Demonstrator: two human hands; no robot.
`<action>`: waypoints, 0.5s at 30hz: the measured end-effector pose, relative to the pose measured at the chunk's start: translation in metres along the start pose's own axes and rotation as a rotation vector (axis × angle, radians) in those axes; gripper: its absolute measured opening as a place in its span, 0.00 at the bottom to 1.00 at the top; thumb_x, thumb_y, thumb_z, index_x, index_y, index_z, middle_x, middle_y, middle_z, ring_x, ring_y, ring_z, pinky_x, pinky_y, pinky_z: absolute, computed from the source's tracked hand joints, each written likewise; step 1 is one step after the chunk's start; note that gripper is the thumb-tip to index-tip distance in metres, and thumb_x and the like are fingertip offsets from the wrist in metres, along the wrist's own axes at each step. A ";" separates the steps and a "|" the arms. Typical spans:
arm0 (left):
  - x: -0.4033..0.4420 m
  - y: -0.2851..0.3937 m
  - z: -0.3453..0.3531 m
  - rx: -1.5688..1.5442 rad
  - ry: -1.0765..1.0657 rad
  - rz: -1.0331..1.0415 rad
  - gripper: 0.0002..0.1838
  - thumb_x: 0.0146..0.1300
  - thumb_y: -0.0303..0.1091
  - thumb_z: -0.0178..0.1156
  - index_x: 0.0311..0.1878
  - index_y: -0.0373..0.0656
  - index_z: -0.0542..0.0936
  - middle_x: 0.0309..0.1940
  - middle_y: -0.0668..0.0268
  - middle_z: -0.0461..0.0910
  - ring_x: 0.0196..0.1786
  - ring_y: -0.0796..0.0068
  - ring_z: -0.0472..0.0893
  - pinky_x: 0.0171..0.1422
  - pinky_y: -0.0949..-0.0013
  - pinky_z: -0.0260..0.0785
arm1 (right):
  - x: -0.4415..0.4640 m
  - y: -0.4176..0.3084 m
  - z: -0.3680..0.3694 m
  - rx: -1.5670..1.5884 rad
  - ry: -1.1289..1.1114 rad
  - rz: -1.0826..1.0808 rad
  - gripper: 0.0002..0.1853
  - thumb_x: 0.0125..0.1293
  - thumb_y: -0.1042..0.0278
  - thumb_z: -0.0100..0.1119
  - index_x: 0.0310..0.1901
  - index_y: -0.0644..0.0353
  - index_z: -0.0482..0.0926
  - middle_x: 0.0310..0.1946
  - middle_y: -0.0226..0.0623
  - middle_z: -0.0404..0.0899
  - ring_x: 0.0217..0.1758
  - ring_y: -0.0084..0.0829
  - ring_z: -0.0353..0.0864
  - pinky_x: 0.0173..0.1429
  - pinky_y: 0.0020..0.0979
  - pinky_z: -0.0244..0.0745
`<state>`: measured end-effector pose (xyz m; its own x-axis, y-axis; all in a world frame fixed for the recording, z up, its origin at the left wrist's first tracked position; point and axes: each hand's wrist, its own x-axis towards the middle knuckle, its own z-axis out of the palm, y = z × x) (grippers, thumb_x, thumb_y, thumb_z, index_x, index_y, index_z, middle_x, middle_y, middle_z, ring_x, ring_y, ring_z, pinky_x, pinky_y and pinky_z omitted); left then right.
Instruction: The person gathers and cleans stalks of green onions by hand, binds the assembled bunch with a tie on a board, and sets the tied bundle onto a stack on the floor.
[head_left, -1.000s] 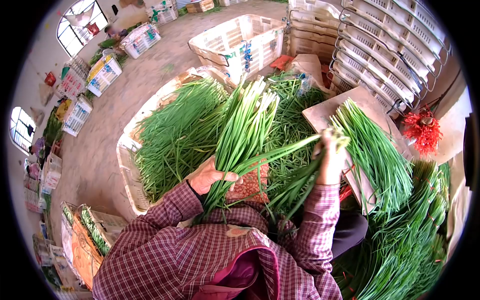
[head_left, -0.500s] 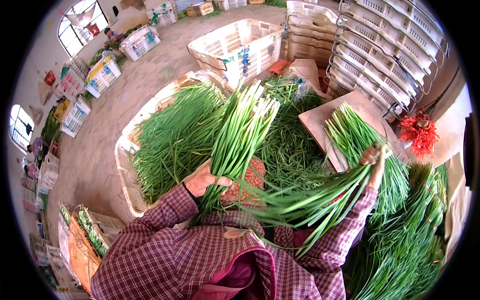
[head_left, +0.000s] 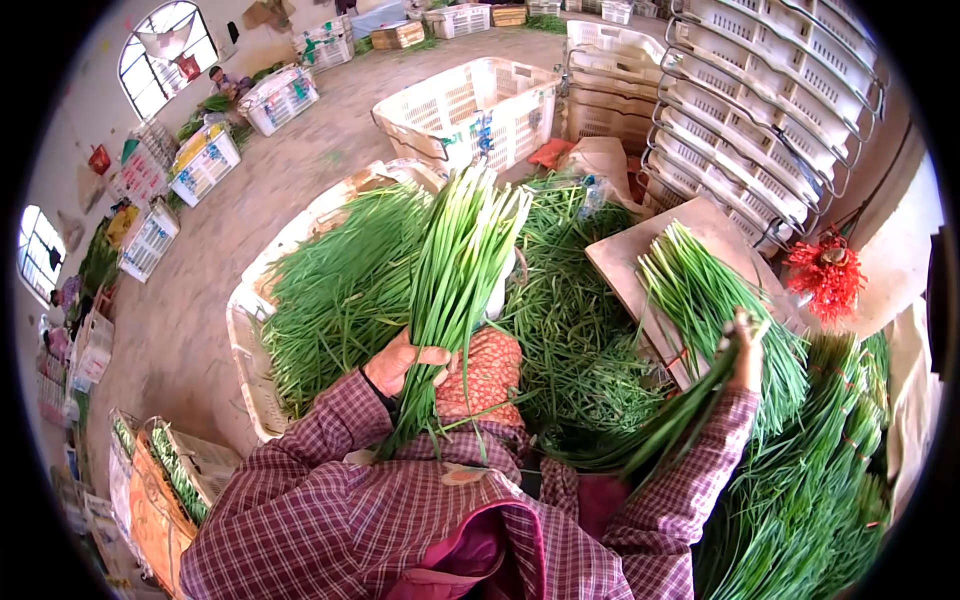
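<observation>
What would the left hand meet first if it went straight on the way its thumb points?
Probably the red patterned cloth, just past the left hand. The cloth may lie lower, though; if so, the loose greens beyond it come next.

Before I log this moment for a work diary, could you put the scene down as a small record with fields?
left hand: fingers closed around a thick green bunch, pale ends up
right hand: gripping a thinner handful, leaves trailing toward the lap
board: tilted, bearing a pile of greens
open crate: left side, filled with loose greens
crate stack: beyond the board
red bundle: right of the board
</observation>
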<state>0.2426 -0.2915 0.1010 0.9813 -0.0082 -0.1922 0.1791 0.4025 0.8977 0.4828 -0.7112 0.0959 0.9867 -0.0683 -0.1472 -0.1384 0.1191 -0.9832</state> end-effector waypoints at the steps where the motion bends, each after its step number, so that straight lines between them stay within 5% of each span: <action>1: 0.002 0.001 0.006 -0.001 -0.044 0.007 0.22 0.53 0.31 0.68 0.51 0.37 0.75 0.30 0.60 0.78 0.25 0.71 0.76 0.25 0.70 0.67 | -0.017 -0.005 0.028 -0.024 0.002 0.066 0.19 0.65 0.51 0.62 0.51 0.51 0.74 0.26 0.21 0.74 0.19 0.15 0.68 0.20 0.19 0.66; 8: 0.020 -0.015 0.048 -0.104 -0.160 -0.024 0.25 0.52 0.29 0.68 0.54 0.37 0.73 0.31 0.58 0.80 0.24 0.70 0.77 0.23 0.70 0.68 | -0.024 0.058 0.145 0.474 -0.659 0.242 0.24 0.63 0.49 0.63 0.50 0.61 0.74 0.28 0.26 0.77 0.20 0.17 0.73 0.22 0.21 0.75; 10: 0.024 -0.021 0.056 -0.077 -0.177 -0.058 0.25 0.52 0.30 0.70 0.54 0.37 0.74 0.30 0.59 0.80 0.24 0.71 0.77 0.23 0.71 0.69 | -0.031 0.070 0.166 0.652 -0.737 0.425 0.27 0.62 0.44 0.63 0.52 0.58 0.75 0.28 0.26 0.77 0.20 0.17 0.73 0.22 0.21 0.74; 12: 0.021 -0.021 0.067 -0.102 -0.192 -0.103 0.18 0.52 0.33 0.71 0.46 0.40 0.79 0.33 0.66 0.80 0.32 0.75 0.80 0.32 0.73 0.73 | -0.039 0.082 0.177 0.571 -0.627 0.421 0.36 0.61 0.27 0.49 0.54 0.53 0.74 0.31 0.25 0.77 0.21 0.17 0.74 0.24 0.21 0.74; 14: 0.025 -0.041 0.071 -0.041 -0.160 -0.066 0.23 0.53 0.28 0.67 0.53 0.40 0.75 0.34 0.64 0.79 0.27 0.75 0.77 0.25 0.72 0.70 | -0.042 0.084 0.181 0.573 -0.613 0.290 0.44 0.58 0.22 0.44 0.63 0.53 0.67 0.45 0.32 0.78 0.36 0.24 0.80 0.36 0.27 0.80; 15: 0.023 -0.043 0.078 -0.021 -0.147 -0.030 0.22 0.54 0.26 0.65 0.54 0.43 0.75 0.35 0.67 0.78 0.29 0.76 0.77 0.27 0.72 0.70 | -0.042 0.083 0.182 0.631 -0.612 0.236 0.46 0.58 0.24 0.47 0.69 0.52 0.60 0.56 0.35 0.75 0.52 0.34 0.79 0.57 0.38 0.77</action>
<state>0.2630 -0.3807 0.0892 0.9756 -0.1535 -0.1569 0.2081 0.4190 0.8838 0.4456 -0.5185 0.0405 0.8361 0.5431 -0.0770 -0.4484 0.5960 -0.6661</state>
